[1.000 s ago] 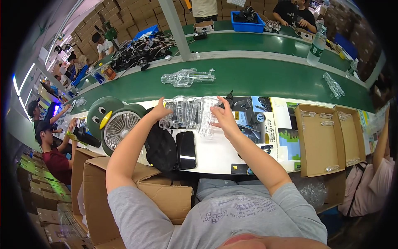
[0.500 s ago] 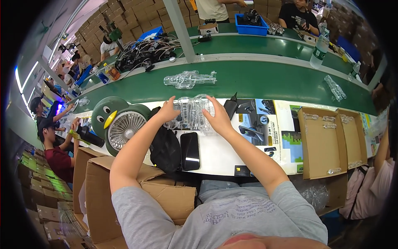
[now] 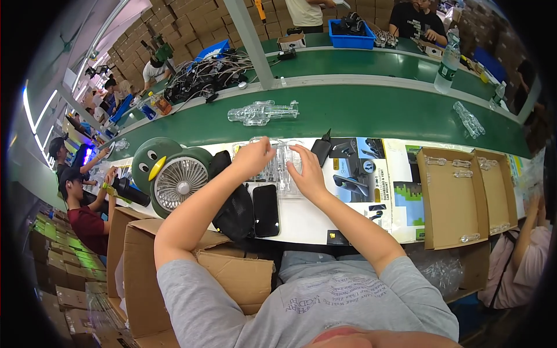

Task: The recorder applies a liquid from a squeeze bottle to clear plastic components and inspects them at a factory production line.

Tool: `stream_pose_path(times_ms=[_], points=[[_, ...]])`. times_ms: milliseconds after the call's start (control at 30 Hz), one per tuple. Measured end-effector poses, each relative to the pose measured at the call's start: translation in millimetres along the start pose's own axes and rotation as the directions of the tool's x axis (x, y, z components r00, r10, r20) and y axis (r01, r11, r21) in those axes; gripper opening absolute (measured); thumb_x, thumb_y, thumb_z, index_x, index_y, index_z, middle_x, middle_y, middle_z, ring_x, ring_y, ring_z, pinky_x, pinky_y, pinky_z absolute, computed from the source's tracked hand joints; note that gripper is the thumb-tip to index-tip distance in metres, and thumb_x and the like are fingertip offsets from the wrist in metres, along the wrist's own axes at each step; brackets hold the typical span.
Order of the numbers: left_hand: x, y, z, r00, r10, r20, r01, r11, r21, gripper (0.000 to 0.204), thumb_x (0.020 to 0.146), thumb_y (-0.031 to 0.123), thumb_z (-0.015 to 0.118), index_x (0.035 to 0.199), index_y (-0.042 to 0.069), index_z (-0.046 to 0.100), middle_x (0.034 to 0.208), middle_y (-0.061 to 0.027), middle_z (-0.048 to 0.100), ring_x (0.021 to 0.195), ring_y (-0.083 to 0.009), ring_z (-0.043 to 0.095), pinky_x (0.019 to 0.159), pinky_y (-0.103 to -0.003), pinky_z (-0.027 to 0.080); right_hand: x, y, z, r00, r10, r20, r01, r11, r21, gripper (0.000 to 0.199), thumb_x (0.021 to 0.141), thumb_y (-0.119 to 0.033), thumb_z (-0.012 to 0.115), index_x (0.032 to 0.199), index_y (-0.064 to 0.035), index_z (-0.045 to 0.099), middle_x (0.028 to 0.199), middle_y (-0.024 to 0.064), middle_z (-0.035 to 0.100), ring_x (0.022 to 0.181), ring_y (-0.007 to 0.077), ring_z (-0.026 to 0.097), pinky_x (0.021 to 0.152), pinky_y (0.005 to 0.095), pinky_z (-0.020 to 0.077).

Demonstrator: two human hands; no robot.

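The clear plastic pieces (image 3: pixel 285 175) lie between the two hands on the white work surface (image 3: pixel 299 223), partly hidden, their outlines hard to make out. The left hand (image 3: pixel 254 158) is curled over their left side, its fingertips hidden, so I cannot tell whether it grips. The right hand (image 3: pixel 307 174) is at their right edge, thumb and fingers parted wide. At the far right, a person's pink clothing (image 3: pixel 525 261) is cut off by the dark rim. Beyond the white surface runs a glossy green bench (image 3: pixel 360 113); stacked brown cartons (image 3: pixel 191 22) fill the room's far side.
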State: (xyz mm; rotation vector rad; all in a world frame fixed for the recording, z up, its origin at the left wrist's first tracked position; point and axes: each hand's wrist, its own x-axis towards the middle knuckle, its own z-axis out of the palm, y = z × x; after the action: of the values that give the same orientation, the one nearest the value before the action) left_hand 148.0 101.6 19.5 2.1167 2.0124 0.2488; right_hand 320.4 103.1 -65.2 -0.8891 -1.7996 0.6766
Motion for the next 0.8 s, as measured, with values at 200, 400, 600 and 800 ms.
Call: stream_pose_path(times_ms=[200, 400, 600, 800], points=[[-4, 18, 18, 0.999, -0.016, -0.028, 0.019, 0.991, 0.134, 0.058, 0.079, 0.049, 0.056, 0.097, -0.004, 0.04, 0.07, -0.0203, 0.06, 0.067, -0.0389, 0.061, 0.062, -0.045, 0.048, -7, 6, -5, 0.998, 0.02, -0.051, -0.021, 1.0, -0.006, 0.037, 0.08, -0.017, 0.057, 0.113, -0.0065, 0.047, 0.114, 0.0129, 0.05, 0.104, 0.0276, 0.048, 0.086, 0.0363, 0.0394], [-9, 11, 31, 0.958, -0.261, 0.12, 0.286, 0.889, -0.357, 0.065, 0.071, 0.046, 0.069, 0.096, -0.002, 0.034, 0.065, -0.0134, 0.057, 0.053, -0.0213, 0.059, 0.046, -0.032, 0.048, -10, -5, -17, 0.964, 0.207, 0.167, -0.246, 0.933, 0.263, 0.033, 0.079, -0.009, 0.055, 0.111, -0.0057, 0.047, 0.106, 0.0122, 0.056, 0.085, 0.0205, 0.059, 0.069, 0.0295, 0.0487], [-18, 20, 31, 0.959, -0.281, 0.042, 0.266, 0.839, -0.474, 0.062, 0.069, 0.034, 0.075, 0.096, -0.001, 0.031, 0.067, -0.0109, 0.056, 0.052, -0.0133, 0.054, 0.043, -0.026, 0.047, -13, -21, -22, 0.98, 0.154, 0.123, -0.192, 0.894, 0.406, 0.034, 0.077, -0.004, 0.051, 0.111, -0.0053, 0.045, 0.101, 0.013, 0.058, 0.082, 0.0208, 0.061, 0.07, 0.0301, 0.0503], [-27, 34, -1, 0.95, -0.312, 0.008, 0.241, 0.717, -0.654, 0.057, 0.075, 0.023, 0.07, 0.112, 0.004, 0.03, 0.087, -0.0101, 0.057, 0.078, -0.0169, 0.059, 0.058, -0.027, 0.05, 5, -23, -48, 0.997, 0.042, 0.065, -0.067, 0.892, 0.448, 0.031, 0.079, -0.002, 0.051, 0.11, -0.0048, 0.049, 0.098, 0.0077, 0.059, 0.094, 0.0154, 0.057, 0.074, 0.0279, 0.0488]])
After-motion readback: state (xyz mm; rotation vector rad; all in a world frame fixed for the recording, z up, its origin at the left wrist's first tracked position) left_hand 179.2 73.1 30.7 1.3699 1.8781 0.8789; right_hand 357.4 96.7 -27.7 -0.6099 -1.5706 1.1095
